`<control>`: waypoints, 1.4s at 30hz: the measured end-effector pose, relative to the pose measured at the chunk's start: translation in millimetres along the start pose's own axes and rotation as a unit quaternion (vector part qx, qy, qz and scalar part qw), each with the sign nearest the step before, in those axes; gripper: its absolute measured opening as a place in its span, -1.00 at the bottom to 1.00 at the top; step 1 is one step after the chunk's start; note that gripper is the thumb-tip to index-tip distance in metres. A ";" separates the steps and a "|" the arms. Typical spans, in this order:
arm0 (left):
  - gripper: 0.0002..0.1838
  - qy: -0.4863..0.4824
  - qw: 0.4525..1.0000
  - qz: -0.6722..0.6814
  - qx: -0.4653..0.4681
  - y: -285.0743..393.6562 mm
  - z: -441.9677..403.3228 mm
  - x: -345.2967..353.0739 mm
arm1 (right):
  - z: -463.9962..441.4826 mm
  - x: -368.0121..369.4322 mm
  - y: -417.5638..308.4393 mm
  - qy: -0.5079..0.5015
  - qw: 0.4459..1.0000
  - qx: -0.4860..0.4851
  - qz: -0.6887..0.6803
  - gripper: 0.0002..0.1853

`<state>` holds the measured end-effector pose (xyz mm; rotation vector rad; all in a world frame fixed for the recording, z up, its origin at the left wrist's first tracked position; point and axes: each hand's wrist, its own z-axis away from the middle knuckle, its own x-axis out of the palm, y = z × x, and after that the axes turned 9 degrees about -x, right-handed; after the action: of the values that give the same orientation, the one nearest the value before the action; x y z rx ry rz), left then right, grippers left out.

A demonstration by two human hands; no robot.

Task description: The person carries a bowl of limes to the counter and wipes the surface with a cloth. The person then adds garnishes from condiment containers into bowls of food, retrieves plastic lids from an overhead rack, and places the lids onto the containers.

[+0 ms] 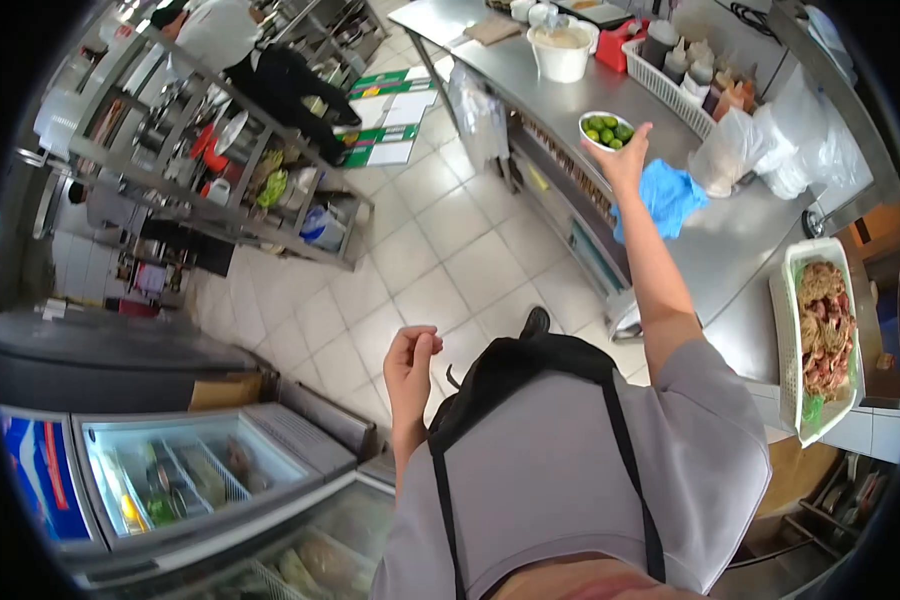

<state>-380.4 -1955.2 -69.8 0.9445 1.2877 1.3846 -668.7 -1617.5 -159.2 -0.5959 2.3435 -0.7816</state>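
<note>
My right hand stretches out over the steel counter, with its fingers around the near rim of a small white bowl. Several green limes fill the bowl. Just below that hand a crumpled blue cloth lies on the counter. My left hand hangs in front of my body above the tiled floor, its fingers curled in, and nothing shows in it. The black apron I wear is beside that hand.
On the counter stand a white tub, a basket of sauce bottles and plastic bags. A crate of reddish-brown food is at right. Glass-topped freezers stand lower left. A person works beyond the shelf rack.
</note>
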 end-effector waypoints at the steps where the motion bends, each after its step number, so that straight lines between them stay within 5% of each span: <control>1: -0.85 -0.007 1.000 0.008 -0.007 -3.6 -17.4 -3.2 | -6.9 8.7 7.5 0.004 0.999 0.037 0.022 0.38; 9: -0.83 0.010 0.999 0.032 -0.005 9.1 -136.8 -19.0 | -57.8 57.2 45.4 0.041 0.983 0.082 0.157 0.42; 14: -0.84 -0.110 0.992 0.053 -0.041 11.9 -207.7 -1.1 | -91.2 50.5 43.8 -0.006 0.964 0.050 0.260 0.45; 16: -0.84 -0.160 0.985 0.037 -0.048 14.2 -234.9 7.6 | -97.5 50.0 48.9 -0.058 0.979 0.070 0.181 0.46; 21: -0.85 -0.268 0.963 0.007 -0.013 32.6 -306.7 40.0 | -88.4 50.9 44.8 -0.010 0.982 0.062 0.180 0.45; 25: -0.85 -0.356 0.934 -0.023 0.015 48.8 -346.9 75.2 | -63.0 30.3 26.4 0.005 0.987 0.153 0.051 0.47; 28: -0.84 -0.438 0.897 -0.060 0.015 52.4 -358.3 100.0 | -30.0 5.1 14.4 0.062 0.994 0.076 0.040 0.44; 33: -0.81 -0.595 0.797 -0.099 -0.026 35.7 -362.4 139.3 | 16.9 -93.3 -54.2 0.101 0.972 0.122 0.176 0.39; 36: -0.81 -0.658 0.736 -0.160 0.019 22.4 -349.7 178.9 | 40.0 -135.8 -25.7 0.151 0.927 0.127 0.319 0.38; 38: -0.83 -0.683 0.680 -0.219 0.150 22.6 -331.6 212.2 | 46.0 -154.4 -1.2 0.170 0.895 0.133 0.392 0.37; 42: -0.79 -0.733 0.593 -0.203 0.265 23.7 -282.9 261.7 | 29.2 -170.6 51.0 0.194 0.868 0.171 0.423 0.37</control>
<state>-713.0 -1762.2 -104.6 1.4993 0.4121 -0.4187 -537.3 -1494.7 -145.0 0.7782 2.3619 -0.8840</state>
